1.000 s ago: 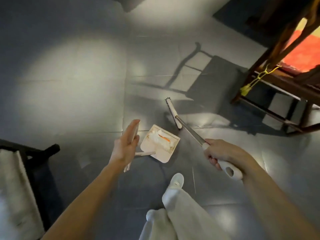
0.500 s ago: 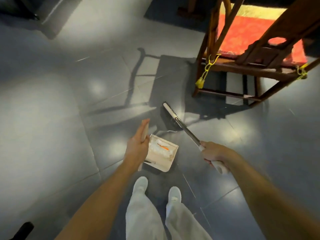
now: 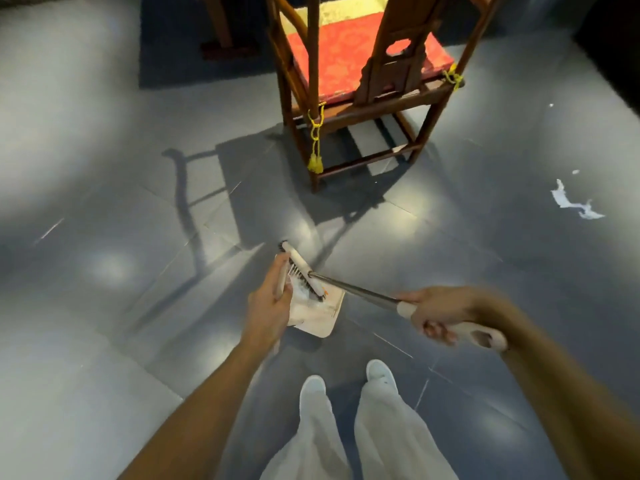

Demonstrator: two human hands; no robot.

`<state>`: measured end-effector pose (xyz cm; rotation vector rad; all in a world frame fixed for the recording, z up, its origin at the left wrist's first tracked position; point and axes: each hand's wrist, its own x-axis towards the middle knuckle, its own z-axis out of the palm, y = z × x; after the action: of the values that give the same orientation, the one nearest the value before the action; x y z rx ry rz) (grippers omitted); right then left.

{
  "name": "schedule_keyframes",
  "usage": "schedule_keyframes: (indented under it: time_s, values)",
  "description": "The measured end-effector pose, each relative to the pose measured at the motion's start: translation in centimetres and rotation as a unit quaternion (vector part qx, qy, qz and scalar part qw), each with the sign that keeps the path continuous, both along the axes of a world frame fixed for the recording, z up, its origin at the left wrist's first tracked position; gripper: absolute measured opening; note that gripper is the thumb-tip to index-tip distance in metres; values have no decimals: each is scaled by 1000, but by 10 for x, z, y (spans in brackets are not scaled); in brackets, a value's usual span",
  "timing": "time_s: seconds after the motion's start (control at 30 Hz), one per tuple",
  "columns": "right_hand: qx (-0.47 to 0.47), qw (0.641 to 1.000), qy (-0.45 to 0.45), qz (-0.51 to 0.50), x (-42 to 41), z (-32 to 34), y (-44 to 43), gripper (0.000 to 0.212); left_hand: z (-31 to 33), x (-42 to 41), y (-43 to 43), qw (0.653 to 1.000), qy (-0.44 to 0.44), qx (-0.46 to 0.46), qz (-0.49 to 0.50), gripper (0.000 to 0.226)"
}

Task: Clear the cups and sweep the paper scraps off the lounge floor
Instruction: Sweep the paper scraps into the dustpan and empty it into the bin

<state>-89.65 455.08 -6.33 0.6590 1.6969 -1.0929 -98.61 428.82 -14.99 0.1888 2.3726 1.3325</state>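
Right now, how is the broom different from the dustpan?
The broom is long and thin with a metal pole; the dustpan is flat and wide. The right hand grips the broom, while the left hand holds the dustpan's handle. The broom's brush end sits over the dustpan, and the dustpan carries white paper scraps. Both have cream-coloured plastic parts.

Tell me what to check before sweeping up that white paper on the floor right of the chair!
1. Left hand grips the dustpan handle: ok.
2. Right hand grips the broom handle: ok.
3. Collected scraps lie inside the dustpan, broom head over them: ok.
4. Floor swept: not ok, white paper scraps lie right of the chair.
5. Way to those scraps: bare floor, ok.
6. Cups cleared: cannot tell, none in view.
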Motion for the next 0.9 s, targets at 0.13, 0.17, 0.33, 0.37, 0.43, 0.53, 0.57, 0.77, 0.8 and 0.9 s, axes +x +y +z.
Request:
schedule_keyframes:
  time_s: [0.13, 0.17, 0.33, 0.37, 0.43, 0.53, 0.57, 0.77, 0.8, 0.9]
  values:
    - [7, 993, 24, -117, 35, 3, -12, 50, 9, -5, 1, 997, 28, 13, -70, 58]
    - [9, 988, 25, -150, 43, 3, -13, 49, 11, -7, 4, 996, 36, 19, -80, 60]
    - [2, 958, 35, -284, 86, 9, -11, 45, 18, -11, 34, 988, 38, 34, -143, 65]
    - [-1, 950, 36, -310, 97, 11, -8, 45, 19, -9, 43, 986, 37, 39, -159, 67]
    - [-5, 930, 35, -365, 121, 13, -3, 47, 22, -2, 61, 978, 33, 46, -202, 67]
    - [-5, 895, 41, -444, 161, 13, 1, 48, 24, 16, 92, 959, 42, 32, -280, 65]
    - [-3, 883, 42, -467, 175, 12, 2, 48, 25, 24, 102, 953, 45, 15, -300, 61]
    - [9, 813, 56, -579, 267, -2, 7, 48, 28, 95, 170, 916, 86, 31, -390, 52]
    - [17, 807, 57, -588, 285, -5, 8, 48, 28, 109, 183, 908, 88, 27, -408, 52]
    - [36, 782, 48, -620, 339, -14, 13, 51, 26, 157, 220, 884, 94, 29, -457, 52]
